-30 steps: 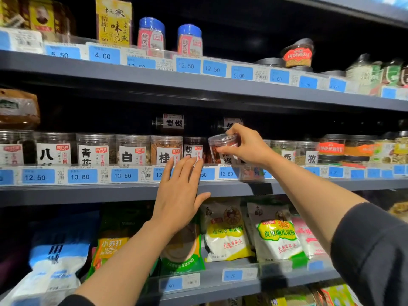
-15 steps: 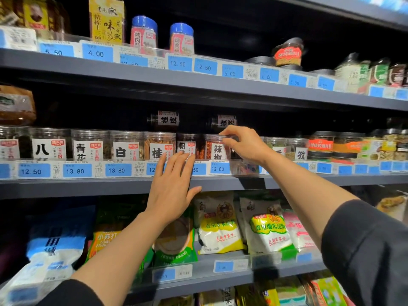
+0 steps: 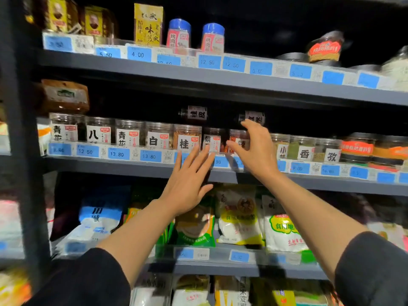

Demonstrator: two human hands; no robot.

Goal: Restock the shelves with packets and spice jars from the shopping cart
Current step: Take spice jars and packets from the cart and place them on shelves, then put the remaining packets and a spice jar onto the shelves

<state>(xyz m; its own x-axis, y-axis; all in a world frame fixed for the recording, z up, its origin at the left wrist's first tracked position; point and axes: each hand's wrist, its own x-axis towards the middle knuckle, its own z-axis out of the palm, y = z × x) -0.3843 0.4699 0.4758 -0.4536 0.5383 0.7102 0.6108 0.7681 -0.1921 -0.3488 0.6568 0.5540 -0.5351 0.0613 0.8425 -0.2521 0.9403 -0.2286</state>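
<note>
A clear spice jar of red chilli (image 3: pixel 238 135) stands on the middle shelf (image 3: pixel 123 167) in the row of white-labelled jars. My right hand (image 3: pixel 258 151) hovers in front of it, fingers spread and loosely bent, thumb low by the jar's label; nothing is held. My left hand (image 3: pixel 189 184) is raised flat before the shelf edge, fingers straight, its tips near the jar marked 朝 (image 3: pixel 211 140). The shopping cart is out of view.
Blue-lidded shakers (image 3: pixel 179 35) and a yellow box (image 3: pixel 148 24) stand on the top shelf. Two jars (image 3: pixel 195 112) lie on top of the jar row. Packets (image 3: pixel 238 219) fill the lower shelf. A dark upright post (image 3: pixel 24 151) bounds the left side.
My right hand set the chilli jar into the row and has let go, its fingers now spread. The left hand rose slightly. The view shifted left.
</note>
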